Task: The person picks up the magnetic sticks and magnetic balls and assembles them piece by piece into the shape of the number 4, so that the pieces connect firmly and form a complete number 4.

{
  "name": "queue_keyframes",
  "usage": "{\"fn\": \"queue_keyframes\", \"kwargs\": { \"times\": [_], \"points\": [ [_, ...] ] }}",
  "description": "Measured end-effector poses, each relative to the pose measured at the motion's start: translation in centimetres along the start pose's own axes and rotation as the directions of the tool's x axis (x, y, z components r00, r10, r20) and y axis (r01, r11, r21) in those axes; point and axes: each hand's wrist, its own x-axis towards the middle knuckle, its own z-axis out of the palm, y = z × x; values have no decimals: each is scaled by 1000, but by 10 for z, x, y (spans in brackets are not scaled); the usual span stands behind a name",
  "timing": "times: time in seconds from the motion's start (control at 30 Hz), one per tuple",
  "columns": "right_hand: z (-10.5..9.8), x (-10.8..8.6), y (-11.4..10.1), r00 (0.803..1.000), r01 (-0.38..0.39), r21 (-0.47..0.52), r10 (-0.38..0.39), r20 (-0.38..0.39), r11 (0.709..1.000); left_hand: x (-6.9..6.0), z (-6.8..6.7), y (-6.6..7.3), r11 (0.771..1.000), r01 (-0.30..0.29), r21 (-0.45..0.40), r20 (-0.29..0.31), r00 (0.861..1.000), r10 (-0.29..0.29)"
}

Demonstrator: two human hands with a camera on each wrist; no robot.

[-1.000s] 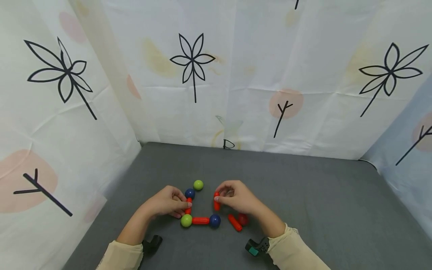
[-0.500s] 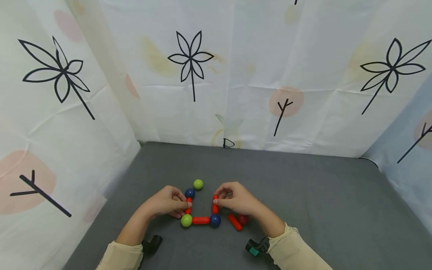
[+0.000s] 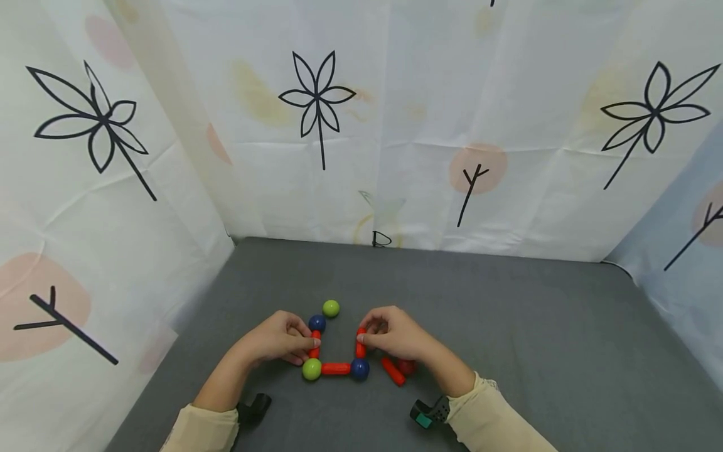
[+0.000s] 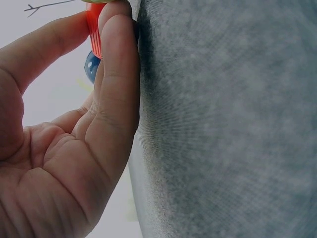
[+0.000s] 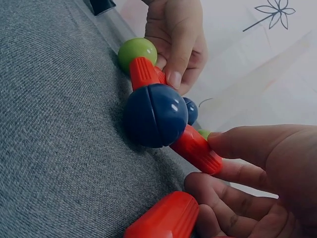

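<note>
The left hand [image 3: 277,339] pinches the left red rod [image 3: 315,344], which joins a far blue ball [image 3: 317,323] to a near green ball [image 3: 312,369]. From that green ball a red rod [image 3: 336,368] runs sideways to another blue ball [image 3: 359,369]. Between thumb and fingers the right hand [image 3: 398,333] holds an upright-lying red rod [image 3: 361,344], its near end touching this blue ball. In the right wrist view the held rod [image 5: 197,149] meets the blue ball [image 5: 156,115]. The left wrist view shows the left hand [image 4: 74,114] gripping a red rod [image 4: 93,29].
A loose green ball [image 3: 331,308] lies beyond the far blue ball. Right of the joined pieces are a loose red rod [image 3: 393,371] and a red ball [image 3: 407,366], partly beneath the right forearm. Patterned cloth [image 3: 418,188] hangs around the grey table [image 3: 480,301].
The right hand has brought its red rod slightly nearer and left, from a gap above the right blue ball to contact with it. The left hand has stayed on its rod.
</note>
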Motion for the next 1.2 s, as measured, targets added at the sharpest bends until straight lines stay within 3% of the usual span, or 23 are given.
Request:
{"fn": "queue_keyframes", "kwargs": {
  "times": [0.37, 0.53, 0.77, 1.0, 1.2],
  "points": [
    [-6, -2, 2, 1000, 8, -36, -8, 11, 999, -2, 0, 0, 1000, -17, -15, 15, 1000, 17],
    [-24, -8, 0, 994, 42, -94, -32, 104, 995, -2, 0, 0, 1000, -15, -19, 14, 1000, 15],
    [-53, -21, -1, 944, 76, -133, -29, 327, 988, -1, -1, 1, 1000, -13, -8, 12, 1000, 13],
    [-71, -31, -3, 924, 20, -150, 39, 381, 989, -1, -1, 0, 1000, -4, 7, 7, 1000, 4],
    [-73, -32, -2, 891, 6, -140, 58, 451, 990, -1, 0, 1, 1000, 8, 13, 5, 1000, -8]
  ]
}}
